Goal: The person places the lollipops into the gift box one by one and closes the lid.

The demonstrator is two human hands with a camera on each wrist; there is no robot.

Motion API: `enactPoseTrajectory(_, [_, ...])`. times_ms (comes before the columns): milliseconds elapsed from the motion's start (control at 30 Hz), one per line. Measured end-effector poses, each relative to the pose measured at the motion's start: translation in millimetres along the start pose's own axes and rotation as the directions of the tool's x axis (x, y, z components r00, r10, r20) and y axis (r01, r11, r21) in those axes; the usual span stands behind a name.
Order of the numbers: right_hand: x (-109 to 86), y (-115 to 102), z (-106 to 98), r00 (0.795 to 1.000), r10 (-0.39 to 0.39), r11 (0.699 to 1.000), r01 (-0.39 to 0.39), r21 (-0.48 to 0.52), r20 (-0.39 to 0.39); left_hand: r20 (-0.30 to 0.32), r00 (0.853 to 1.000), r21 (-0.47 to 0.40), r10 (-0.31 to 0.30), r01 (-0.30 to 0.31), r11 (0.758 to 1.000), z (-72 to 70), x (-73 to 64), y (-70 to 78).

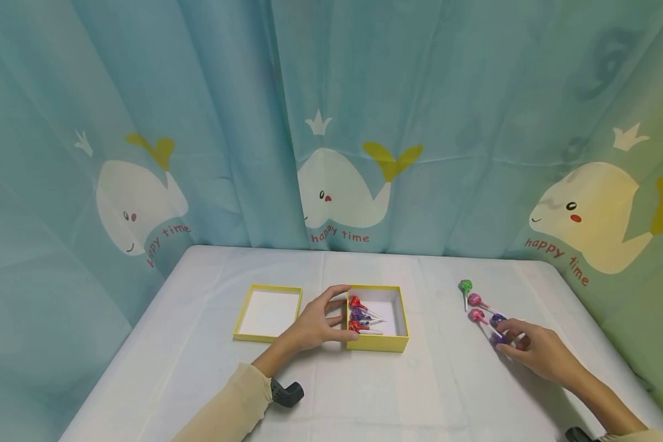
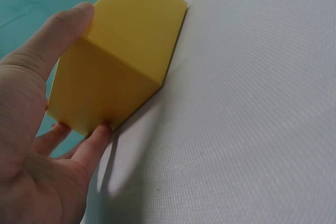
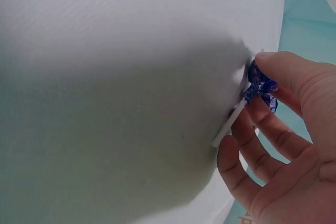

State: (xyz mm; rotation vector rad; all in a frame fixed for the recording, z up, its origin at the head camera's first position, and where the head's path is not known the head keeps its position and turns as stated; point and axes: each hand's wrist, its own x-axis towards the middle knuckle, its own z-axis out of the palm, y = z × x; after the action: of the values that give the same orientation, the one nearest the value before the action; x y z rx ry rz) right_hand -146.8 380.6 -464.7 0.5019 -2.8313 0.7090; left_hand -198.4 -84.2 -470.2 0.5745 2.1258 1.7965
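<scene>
My left hand (image 1: 316, 325) grips the left end of an open yellow box (image 1: 377, 344), thumb at the near corner and fingers along its side. Inside the box, at its left, lie a red lollipop (image 1: 355, 301), a purple lollipop (image 1: 359, 315) and an orange-red lollipop (image 1: 356, 326), sticks pointing right. Over on the right, my right hand (image 1: 542, 351) pinches a dark purple-blue lollipop (image 3: 255, 84) by its wrapped head, and its white stick shows in the right wrist view. Close by lie another blue-purple lollipop (image 1: 497, 319) and a pink lollipop (image 1: 477, 315).
Farther back lie a second pink lollipop (image 1: 474, 299) and a green lollipop (image 1: 466, 286). The shallow yellow-rimmed lid (image 1: 269, 310) rests left of the box, beyond the left forearm. A curtain printed with whales (image 1: 342, 190) hangs behind the white-covered table (image 1: 431, 393).
</scene>
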Motion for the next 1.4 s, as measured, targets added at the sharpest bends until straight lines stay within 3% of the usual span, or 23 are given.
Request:
enactPoseTrajectory(267, [-1.2, 0, -16, 0.999, -0.004, 1.000, 0.004, 0.000, 0.042, 0.000, 1.000, 0.004, -0.004, 0.004, 1.000, -0.2, -0.1, -0.6])
enactPoseTrajectory(500, [1.9, 6, -30, 0.996, -0.090, 0.996, 0.090, -0.016, 0.030, 0.000, 1.000, 0.013, -0.003, 0.003, 1.000, -0.3, 0.6, -1.8])
enactPoseTrajectory(667, [13.0, 6, -40, 0.985, -0.172, 0.985, 0.171, -0.029, -0.029, -0.006, 1.000, 0.004, -0.007, 0.007, 1.000, -0.6, 0.5, -1.6])
enactPoseTrajectory(800, [25.4, -4, -48, 0.973, -0.222, 0.975, 0.220, -0.041, -0.062, -0.010, 1.000, -0.002, -0.007, 0.007, 1.000, -0.4, 0.5, -1.4])
enactPoseTrajectory(1100, [51.6, -28, -55, 0.975, -0.221, 0.975, 0.220, -0.041, -0.021, -0.011, 1.000, -0.003, -0.002, 0.002, 1.000, 1.0, -0.5, -0.9])
enactPoseTrajectory(1400, [78.4, -52, -59, 0.958, -0.286, 0.958, 0.286, -0.003, -0.039, -0.007, 1.000, 0.004, 0.000, 0.000, 1.000, 1.2, -1.2, -0.6])
